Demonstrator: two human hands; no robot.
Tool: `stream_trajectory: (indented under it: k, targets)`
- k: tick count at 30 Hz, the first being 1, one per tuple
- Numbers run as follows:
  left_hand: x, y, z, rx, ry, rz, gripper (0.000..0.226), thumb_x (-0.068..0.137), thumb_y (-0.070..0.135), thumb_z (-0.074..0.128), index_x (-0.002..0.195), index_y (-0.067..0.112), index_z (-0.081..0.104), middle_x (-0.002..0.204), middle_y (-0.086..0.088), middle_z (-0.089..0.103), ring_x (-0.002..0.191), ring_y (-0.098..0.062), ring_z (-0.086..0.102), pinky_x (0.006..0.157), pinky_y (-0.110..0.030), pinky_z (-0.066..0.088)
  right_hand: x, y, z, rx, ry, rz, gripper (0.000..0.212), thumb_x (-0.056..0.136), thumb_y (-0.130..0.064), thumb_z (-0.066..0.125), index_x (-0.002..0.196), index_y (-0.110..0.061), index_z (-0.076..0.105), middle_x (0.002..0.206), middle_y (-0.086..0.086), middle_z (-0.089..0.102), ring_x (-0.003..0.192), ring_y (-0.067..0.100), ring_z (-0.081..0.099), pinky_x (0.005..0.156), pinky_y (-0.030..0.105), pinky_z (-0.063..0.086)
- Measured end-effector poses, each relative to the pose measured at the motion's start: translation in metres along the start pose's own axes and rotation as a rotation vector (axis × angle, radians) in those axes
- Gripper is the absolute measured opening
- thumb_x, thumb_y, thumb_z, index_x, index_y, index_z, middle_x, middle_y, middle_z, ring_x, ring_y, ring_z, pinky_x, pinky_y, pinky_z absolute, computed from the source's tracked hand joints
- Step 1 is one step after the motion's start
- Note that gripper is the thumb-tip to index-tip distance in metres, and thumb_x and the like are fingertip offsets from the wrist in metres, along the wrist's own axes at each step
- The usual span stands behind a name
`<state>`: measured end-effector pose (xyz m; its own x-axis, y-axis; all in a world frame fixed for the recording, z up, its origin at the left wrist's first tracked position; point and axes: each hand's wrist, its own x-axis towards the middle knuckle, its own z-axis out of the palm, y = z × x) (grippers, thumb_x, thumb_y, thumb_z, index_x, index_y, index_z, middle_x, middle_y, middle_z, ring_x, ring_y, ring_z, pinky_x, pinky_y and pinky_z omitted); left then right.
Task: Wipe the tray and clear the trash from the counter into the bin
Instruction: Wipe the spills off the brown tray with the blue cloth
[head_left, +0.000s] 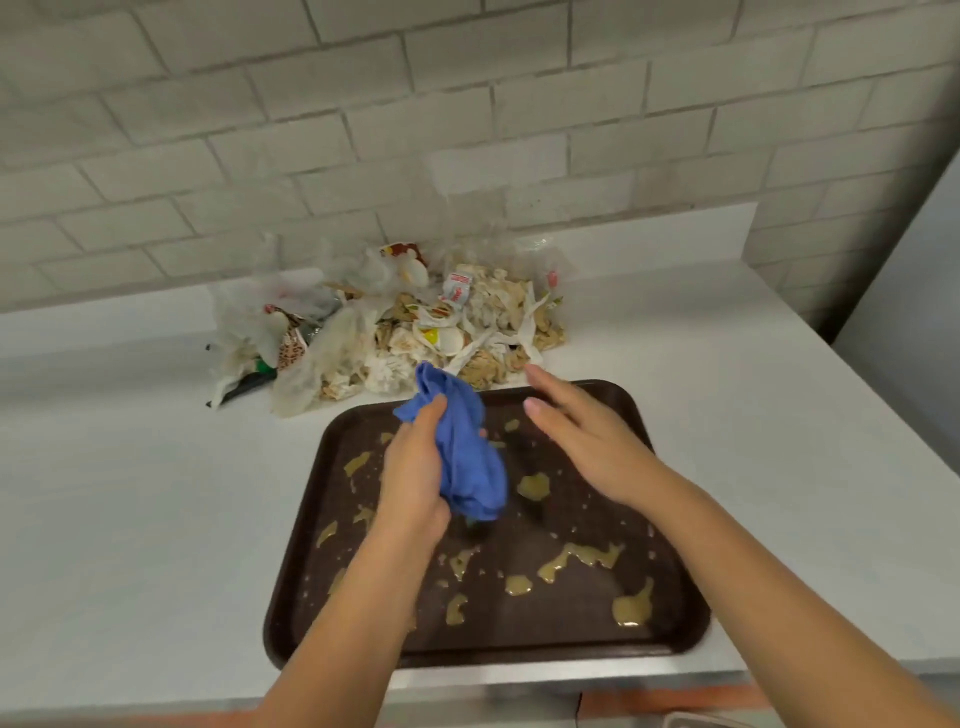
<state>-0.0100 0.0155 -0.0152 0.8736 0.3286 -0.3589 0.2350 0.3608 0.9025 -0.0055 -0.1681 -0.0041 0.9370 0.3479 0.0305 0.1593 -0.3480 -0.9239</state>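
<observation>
The single wide-angle head camera looks forward and steeply down, close over the left hand (415, 467) and right hand (587, 447). Beyond their fingers (535, 408) its view reaches the tiled wall (467, 104).

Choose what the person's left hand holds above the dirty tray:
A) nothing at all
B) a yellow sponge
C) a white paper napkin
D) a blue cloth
D: the left hand grips a bunched blue cloth over the stained brown tray, while the right hand is open and holds nothing.
</observation>
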Motion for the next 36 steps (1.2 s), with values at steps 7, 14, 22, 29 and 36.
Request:
stream_trajectory:
  k: [7,14,22,29,36]
  targets:
    - [0.052,0.049,-0.086,0.961,0.197,0.49,0.022,0.09,0.013,0.056,0.068,0.009,0.051,0.072,-0.013,0.05,0.056,-0.02,0.048,0.051,-0.03,0.033,0.033,0.082,-0.035,-0.532,0.288,0.247,0.053,0.095,-0.045,0.044,0.139,-0.016,0.043,0.141,0.007,0.046,0.128,0.023,0.043,0.106,0.036,0.035]
    - [0.115,0.015,-0.117,1.475,0.072,0.575,0.023,0.083,0.003,0.05,0.06,0.004,0.053,0.065,-0.015,0.046,0.076,-0.036,0.052,0.069,-0.043,0.043,0.036,0.11,-0.027,-0.625,0.238,0.303,0.052,0.101,-0.035,0.034,0.148,-0.015,0.029,0.156,0.005,0.025,0.142,0.022,0.027,0.116,0.035,0.023]
    - [0.104,-0.006,-0.105,1.698,-0.098,0.484,0.027,0.096,0.007,0.037,0.114,0.005,0.057,0.133,-0.017,0.048,0.134,-0.033,0.032,0.107,-0.034,0.031,0.034,0.113,-0.029,-0.503,0.281,0.323,0.049,0.103,-0.031,0.025,0.15,-0.019,0.02,0.155,0.001,0.029,0.14,0.023,0.031,0.113,0.034,0.025]
    - [0.111,-0.008,-0.107,1.595,-0.105,0.488,0.046,0.095,0.014,0.042,0.141,0.012,0.039,0.149,-0.005,0.031,0.119,-0.026,0.051,0.085,-0.031,0.047,0.034,0.116,-0.032,-0.5,0.302,0.303,0.049,0.102,-0.034,0.026,0.15,-0.021,0.024,0.151,0.002,0.035,0.137,0.025,0.037,0.11,0.034,0.029]
    - [0.127,-0.011,-0.1,1.434,-0.269,0.563,0.044,0.097,0.021,0.043,0.141,0.018,0.042,0.15,0.001,0.03,0.12,-0.021,0.05,0.095,-0.027,0.04,0.033,0.116,-0.033,-0.493,0.304,0.288,0.048,0.102,-0.034,0.024,0.148,-0.019,0.028,0.149,0.003,0.039,0.135,0.025,0.039,0.109,0.032,0.029]
